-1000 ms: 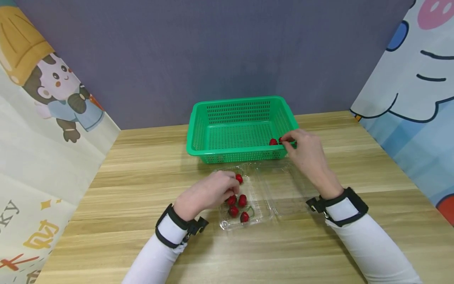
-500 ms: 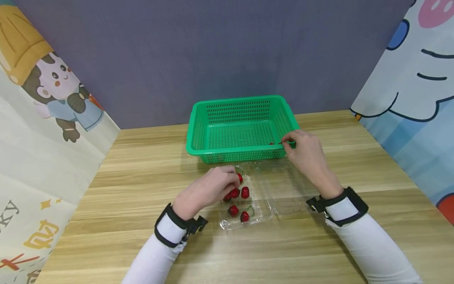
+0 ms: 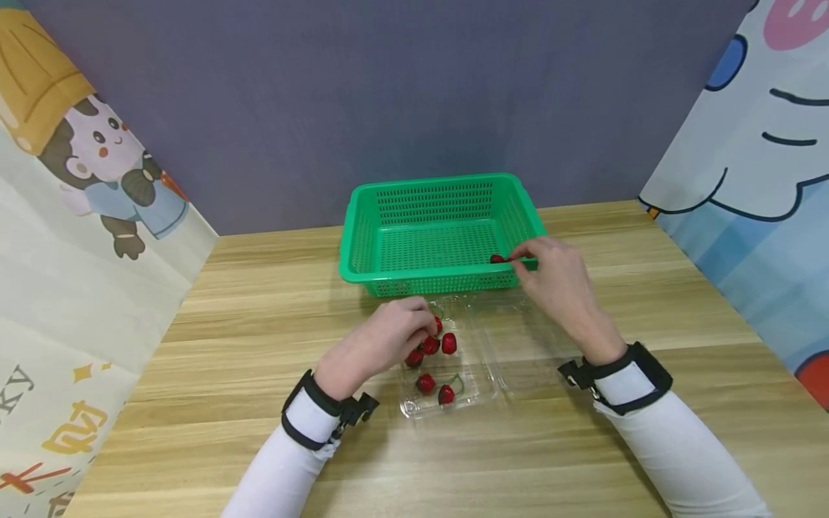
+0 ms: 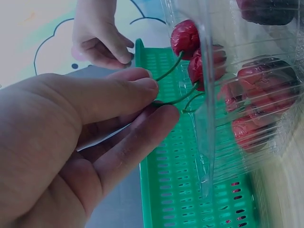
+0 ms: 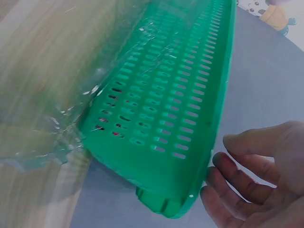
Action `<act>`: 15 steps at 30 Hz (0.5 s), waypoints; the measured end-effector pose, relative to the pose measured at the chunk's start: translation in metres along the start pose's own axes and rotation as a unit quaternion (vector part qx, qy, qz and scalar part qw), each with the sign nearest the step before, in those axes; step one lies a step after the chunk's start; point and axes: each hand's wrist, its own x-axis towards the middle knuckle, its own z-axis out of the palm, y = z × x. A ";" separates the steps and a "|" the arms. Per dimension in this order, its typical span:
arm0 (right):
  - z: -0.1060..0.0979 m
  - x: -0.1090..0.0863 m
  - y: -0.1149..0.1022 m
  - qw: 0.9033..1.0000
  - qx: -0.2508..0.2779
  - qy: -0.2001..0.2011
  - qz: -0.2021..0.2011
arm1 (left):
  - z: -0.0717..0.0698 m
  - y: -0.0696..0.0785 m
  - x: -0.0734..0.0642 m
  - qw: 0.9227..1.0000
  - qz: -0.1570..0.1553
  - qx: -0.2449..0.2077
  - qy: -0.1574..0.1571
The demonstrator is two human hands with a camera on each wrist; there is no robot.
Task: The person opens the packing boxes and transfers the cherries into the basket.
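Several red cherries lie in a clear plastic clamshell box (image 3: pixel 478 399). My left hand (image 3: pixel 387 339) is over its left half and pinches thin green stems (image 4: pixel 178 98) between thumb and fingertips. Cherries (image 4: pixel 186 37) hang from those stems, partly seen through the box wall. At the front right corner of the green basket (image 3: pixel 440 275), my right hand (image 3: pixel 562 286) has thumb and fingertips together at the rim. A cherry (image 3: pixel 496 259) shows just inside by those fingertips, its stem running to them. In the right wrist view the basket wall hides that cherry.
The box's transparent lid half (image 3: pixel 521 345) lies opened to the right, in front of the basket. Loose cherries (image 3: pixel 446 394) lie near the box's front edge. A grey panel (image 3: pixel 414 108) stands behind the basket on the wooden table (image 3: pixel 259 302).
Cherries under my left hand have shifted up and away from the front ones. The cherry by my right hand dipped below the basket rim, then came back into sight. Both arms barely moved.
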 end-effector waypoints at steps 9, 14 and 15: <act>-0.010 -0.004 -0.021 0.999 -0.008 -0.034 -0.028 | 0.001 -0.002 0.002 0.998 0.007 0.003 0.057; -0.016 -0.006 -0.033 0.996 0.008 -0.075 -0.045 | 0.002 -0.005 0.003 0.995 0.015 0.008 0.101; -0.016 -0.007 -0.035 0.995 0.006 -0.082 -0.047 | 0.002 -0.005 0.003 0.993 0.017 0.011 0.112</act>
